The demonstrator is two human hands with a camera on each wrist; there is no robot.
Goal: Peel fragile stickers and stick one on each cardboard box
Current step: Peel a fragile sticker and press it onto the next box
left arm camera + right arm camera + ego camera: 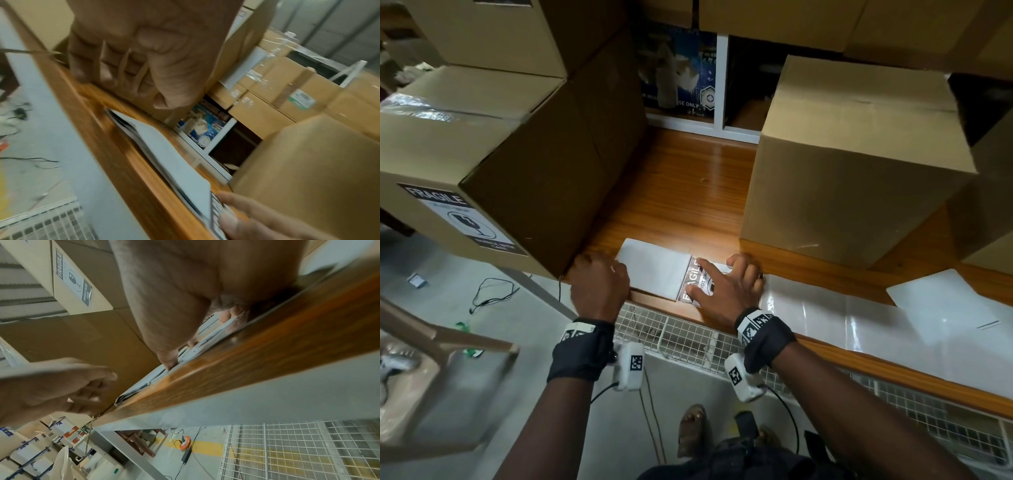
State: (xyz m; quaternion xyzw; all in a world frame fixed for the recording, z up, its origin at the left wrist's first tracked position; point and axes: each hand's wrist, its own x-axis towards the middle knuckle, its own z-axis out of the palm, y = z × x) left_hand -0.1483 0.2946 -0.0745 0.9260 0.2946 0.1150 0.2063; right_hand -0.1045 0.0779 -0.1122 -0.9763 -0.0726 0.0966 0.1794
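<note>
A stack of sticker sheets lies at the front edge of the wooden table, with a black and white FRAGILE sticker showing at its right end. My right hand lies flat on that sticker, fingers spread and pressing down. My left hand hovers at the stack's left edge, fingers loosely curled round nothing, beside the corner of the left cardboard box. That box carries a FRAGILE sticker on its front. The right cardboard box shows no sticker on its visible faces.
A glossy strip of backing paper runs along the table edge to the right, with a white sheet on it. More boxes are stacked at the back and left. A wire mesh panel hangs below the table edge, and cables lie on the floor.
</note>
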